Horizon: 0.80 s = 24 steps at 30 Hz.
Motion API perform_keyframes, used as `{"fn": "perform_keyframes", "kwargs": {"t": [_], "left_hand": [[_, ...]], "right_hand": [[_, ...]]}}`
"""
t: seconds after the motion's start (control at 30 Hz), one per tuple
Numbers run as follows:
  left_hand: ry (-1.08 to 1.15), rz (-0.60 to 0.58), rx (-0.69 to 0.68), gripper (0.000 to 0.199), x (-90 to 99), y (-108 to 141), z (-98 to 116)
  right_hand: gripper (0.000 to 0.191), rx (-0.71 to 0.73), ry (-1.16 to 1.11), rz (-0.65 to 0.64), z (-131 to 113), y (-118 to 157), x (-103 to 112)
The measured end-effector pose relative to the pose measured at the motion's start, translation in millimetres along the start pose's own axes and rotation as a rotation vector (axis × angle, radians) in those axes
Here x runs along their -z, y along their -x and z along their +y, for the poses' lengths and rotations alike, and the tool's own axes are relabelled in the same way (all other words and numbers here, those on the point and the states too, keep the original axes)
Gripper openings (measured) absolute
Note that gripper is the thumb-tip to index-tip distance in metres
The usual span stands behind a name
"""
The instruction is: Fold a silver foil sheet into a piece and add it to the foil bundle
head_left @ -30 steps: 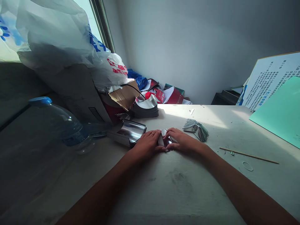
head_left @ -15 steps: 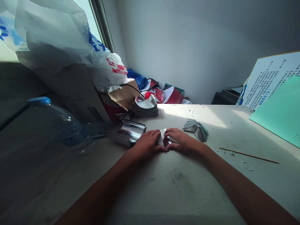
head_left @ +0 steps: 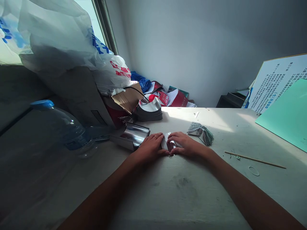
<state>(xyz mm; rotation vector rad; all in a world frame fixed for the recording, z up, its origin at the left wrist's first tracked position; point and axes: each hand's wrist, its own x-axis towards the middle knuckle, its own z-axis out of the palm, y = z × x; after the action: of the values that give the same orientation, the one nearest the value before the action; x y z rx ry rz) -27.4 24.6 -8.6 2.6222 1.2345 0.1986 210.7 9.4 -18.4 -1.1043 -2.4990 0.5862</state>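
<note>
Between my hands on the white table lies a small sheet of silver foil paper (head_left: 171,146), shiny on one face and white on its folded-over part. My left hand (head_left: 152,143) presses the left, white part down with its fingers, the thumb at the near edge. My right hand (head_left: 181,143) has curled fingers and thumb closed on the right side of the sheet. Just left of my left hand is a stack of curved silver foil sheets (head_left: 137,132). Beyond my right hand sits a bundle of folded silver strips (head_left: 201,132), fanned out at its ends.
A thin wooden stick (head_left: 255,160) and a white rubber band (head_left: 253,171) lie at right. A plastic bottle (head_left: 74,137) tilts at left beside a box under plastic bags (head_left: 59,41). Another curved paper stack (head_left: 149,111) stands behind. A green sheet (head_left: 287,115) leans at far right.
My right hand's fingers have shifted very slightly left over the foil paper. The left hand holds its place, and the whole view has moved a touch.
</note>
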Motion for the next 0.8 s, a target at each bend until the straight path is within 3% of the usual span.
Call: {"fn": "perform_keyframes", "kwargs": {"t": [0.8], "left_hand": [[-0.047,-0.023,-0.005,0.075,2.2,-0.1,3.8]], "right_hand": [[0.043,0.015,0.063,0.059,-7.2,0.5,-3.2]]}}
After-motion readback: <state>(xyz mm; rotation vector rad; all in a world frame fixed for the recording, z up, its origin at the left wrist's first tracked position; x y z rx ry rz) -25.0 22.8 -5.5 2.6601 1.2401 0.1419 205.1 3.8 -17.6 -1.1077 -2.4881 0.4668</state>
